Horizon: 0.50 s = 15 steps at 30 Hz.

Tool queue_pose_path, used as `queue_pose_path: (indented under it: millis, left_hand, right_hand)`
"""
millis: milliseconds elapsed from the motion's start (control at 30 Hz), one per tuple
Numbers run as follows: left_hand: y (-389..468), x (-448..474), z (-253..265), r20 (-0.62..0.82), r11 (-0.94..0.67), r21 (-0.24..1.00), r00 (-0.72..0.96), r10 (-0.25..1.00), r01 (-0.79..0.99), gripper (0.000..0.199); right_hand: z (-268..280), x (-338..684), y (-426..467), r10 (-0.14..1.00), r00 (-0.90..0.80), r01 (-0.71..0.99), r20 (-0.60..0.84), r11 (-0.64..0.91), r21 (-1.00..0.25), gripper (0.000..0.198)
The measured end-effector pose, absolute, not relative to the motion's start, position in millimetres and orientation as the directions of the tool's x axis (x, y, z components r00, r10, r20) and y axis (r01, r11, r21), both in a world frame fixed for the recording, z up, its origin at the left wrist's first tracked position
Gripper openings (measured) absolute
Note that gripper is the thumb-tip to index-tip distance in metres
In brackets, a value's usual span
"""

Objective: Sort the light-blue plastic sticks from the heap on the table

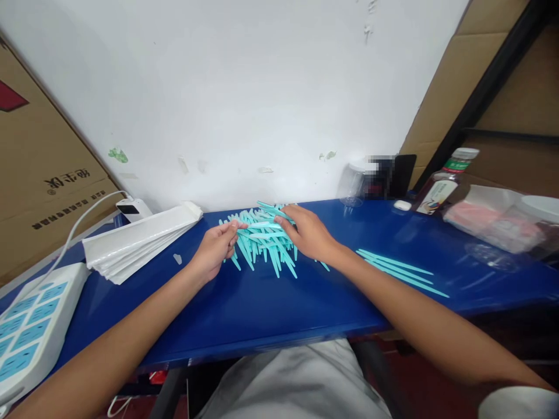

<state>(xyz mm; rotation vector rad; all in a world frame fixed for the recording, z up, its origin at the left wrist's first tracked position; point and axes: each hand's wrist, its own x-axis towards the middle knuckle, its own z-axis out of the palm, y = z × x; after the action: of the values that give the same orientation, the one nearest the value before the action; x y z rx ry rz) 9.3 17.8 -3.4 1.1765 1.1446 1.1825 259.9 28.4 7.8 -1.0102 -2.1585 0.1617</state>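
Note:
A heap of slim turquoise plastic sticks [273, 247] with tapered ends lies on the blue table [279, 314]. My left hand [215, 247], at the heap's left side, pinches the end of one turquoise stick [261, 224] between thumb and fingertips. That stick runs level toward my right thumb. My right hand [308, 230] is curled over the heap's right side, with a few turquoise sticks under its thumb and fingers; how many is hidden. Right of the heap, several turquoise sticks [399, 273] are laid out side by side beyond my right forearm.
White padded envelopes [144, 235] are stacked at left, near a white power strip [37, 326] and a cabled white charger [133, 208]. At right stand a clear jar [353, 183], a brown-red bottle [443, 183] and a pink package [493, 218]. A white wall rises behind.

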Motion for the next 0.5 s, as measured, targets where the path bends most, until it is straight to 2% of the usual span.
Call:
queue_pose_path:
  millis: [233, 333, 500]
  left_hand:
    - [9.4, 12.6, 8.8, -0.017, 0.023, 0.998, 0.107, 0.994, -0.06, 0.031]
    - [6.7, 14.3, 9.0, 0.038, -0.036, 0.999, 0.139, 0.99, -0.016, 0.033]
    - [9.5, 12.4, 6.4, 0.102, -0.103, 0.991, 0.02, 0.995, 0.087, 0.04]
  right_hand:
    - [2.5, 257.4, 31.3, 0.698, -0.493, 0.601, 0.52, 0.705, -0.377, 0.028]
    - [3.9, 258.0, 30.5, 0.694, -0.5, 0.601, 0.518, 0.708, -0.37, 0.027]
    - [6.0, 257.8, 28.8, 0.682, -0.525, 0.584, 0.509, 0.724, -0.368, 0.026]
